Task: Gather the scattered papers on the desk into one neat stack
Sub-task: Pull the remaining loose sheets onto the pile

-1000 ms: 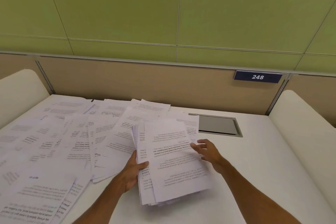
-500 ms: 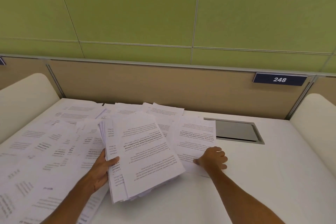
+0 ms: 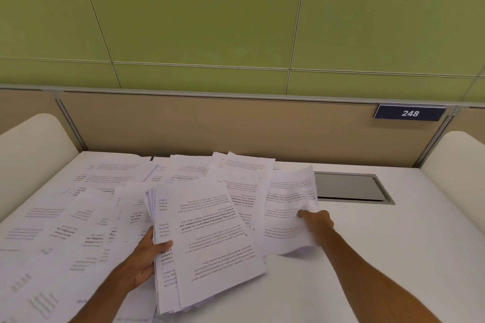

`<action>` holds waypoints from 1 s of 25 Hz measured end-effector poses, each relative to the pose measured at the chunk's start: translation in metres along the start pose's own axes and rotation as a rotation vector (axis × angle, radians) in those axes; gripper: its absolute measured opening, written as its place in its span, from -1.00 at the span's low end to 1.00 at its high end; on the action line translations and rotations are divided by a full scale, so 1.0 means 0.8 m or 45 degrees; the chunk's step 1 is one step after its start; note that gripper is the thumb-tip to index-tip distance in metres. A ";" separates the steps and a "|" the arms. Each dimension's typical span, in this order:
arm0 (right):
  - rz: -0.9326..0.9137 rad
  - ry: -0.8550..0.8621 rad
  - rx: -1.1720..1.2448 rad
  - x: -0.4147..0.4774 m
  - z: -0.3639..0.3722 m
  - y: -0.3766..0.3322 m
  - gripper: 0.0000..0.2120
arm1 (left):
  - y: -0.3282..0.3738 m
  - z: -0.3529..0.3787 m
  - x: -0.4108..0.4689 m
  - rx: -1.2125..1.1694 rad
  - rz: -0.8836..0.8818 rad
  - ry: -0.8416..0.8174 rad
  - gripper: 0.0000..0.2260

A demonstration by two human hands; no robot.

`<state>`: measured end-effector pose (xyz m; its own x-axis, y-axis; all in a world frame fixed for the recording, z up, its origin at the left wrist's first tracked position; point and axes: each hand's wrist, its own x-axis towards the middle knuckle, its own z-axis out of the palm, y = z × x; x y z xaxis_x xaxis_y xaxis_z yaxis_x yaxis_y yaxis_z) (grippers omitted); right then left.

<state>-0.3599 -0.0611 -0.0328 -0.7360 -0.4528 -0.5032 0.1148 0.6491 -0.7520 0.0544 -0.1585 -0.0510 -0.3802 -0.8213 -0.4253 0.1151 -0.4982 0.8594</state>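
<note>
My left hand [image 3: 145,257] grips a thick, uneven stack of printed papers [image 3: 210,241] by its left edge, thumb on top, holding it just above the white desk [image 3: 380,257]. My right hand [image 3: 316,223] pinches a single printed sheet [image 3: 288,207] to the right of the stack; the sheet curls and its far end is lifted off the desk. Several more printed sheets [image 3: 78,217] lie scattered and overlapping over the left and back of the desk.
A grey metal cable hatch [image 3: 349,187] is set into the desk behind my right hand. White curved side dividers [image 3: 29,147] flank the desk. A beige partition with a blue "248" plate [image 3: 410,113] closes the back.
My right hand went from pressing flat on the sheet to pinching it and lifting it off the desk. The stack in my left hand has shifted left and slightly away from me.
</note>
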 end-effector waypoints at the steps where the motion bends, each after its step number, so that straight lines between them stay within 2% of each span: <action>1: 0.008 -0.042 0.112 0.002 -0.001 0.000 -0.45 | 0.000 0.001 0.002 0.018 -0.020 -0.022 -0.45; 3: -0.044 -0.114 0.116 0.004 -0.006 0.000 -0.54 | -0.001 0.003 0.004 0.032 -0.048 -0.058 -0.46; 6: -0.251 -0.039 0.039 0.003 -0.041 0.006 -0.66 | 0.004 0.003 0.009 0.036 -0.040 -0.089 -0.48; 8: -0.368 0.021 0.281 0.006 -0.082 0.012 -0.71 | 0.006 0.001 0.014 0.018 -0.029 -0.091 -0.48; 10: -0.420 0.029 0.591 0.004 -0.119 0.012 -0.67 | 0.001 0.005 0.020 0.002 -0.038 -0.102 -0.46; 13: -0.477 -0.176 0.772 -0.009 -0.134 0.006 -0.64 | -0.006 0.035 0.028 -0.029 -0.065 -0.177 -0.44; 16: -0.457 -0.353 0.652 -0.032 -0.110 0.000 -0.67 | -0.011 0.079 0.034 -0.017 -0.090 -0.261 -0.42; 19: -0.485 -0.471 0.449 -0.054 -0.068 0.007 -0.62 | -0.016 0.112 0.040 0.051 -0.125 -0.253 -0.42; 22: -0.469 -0.495 0.138 -0.069 -0.026 0.029 -0.53 | -0.015 0.131 0.036 -0.047 -0.198 -0.298 -0.66; 25: -0.454 -0.495 -0.169 -0.077 -0.002 0.041 -0.40 | -0.009 0.134 0.033 -0.168 -0.273 -0.417 -0.68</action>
<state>-0.3118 -0.0111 -0.0262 -0.4104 -0.8352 -0.3660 -0.2003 0.4742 -0.8573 -0.0545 -0.1466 -0.0380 -0.6776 -0.5741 -0.4595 0.1106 -0.6973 0.7082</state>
